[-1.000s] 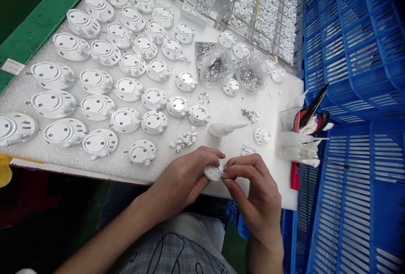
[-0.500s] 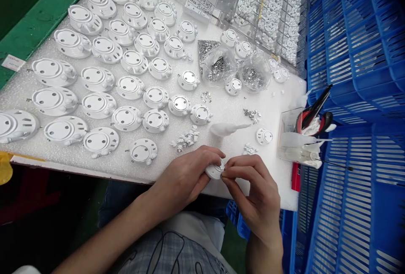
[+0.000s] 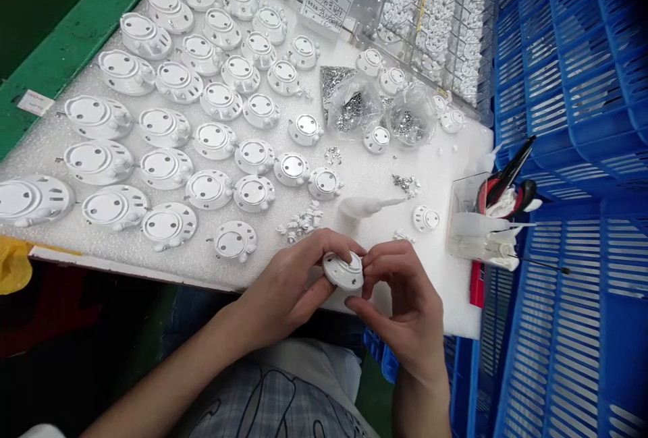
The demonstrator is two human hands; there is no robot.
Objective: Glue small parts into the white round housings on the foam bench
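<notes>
Right now my left hand [image 3: 296, 279] is clamped on a round white piece [image 3: 343, 275], thumb against its near left edge and a finger curled over its top. I have it slightly tilted, above the near edge of the foam-covered table [image 3: 445, 303]. My right hand [image 3: 399, 289] is at its three o'clock side, fingertips by the rim and thumb apart from them (whether those fingertips pinch anything small, I cannot tell).

Reading the clock from that piece, a white dropper bottle [image 3: 360, 207] lies near twelve, and a loose heap of small white parts [image 3: 302, 222] sits between ten and eleven. Toward two I have a lone white disc [image 3: 426, 218], with a scatter of silvery bits [image 3: 403, 185] nearer one. A clear box [image 3: 458, 239] with red-and-black scissors [image 3: 506, 181] stands between two and three. Rows of similar discs [image 3: 210, 188] spread out toward ten.
</notes>
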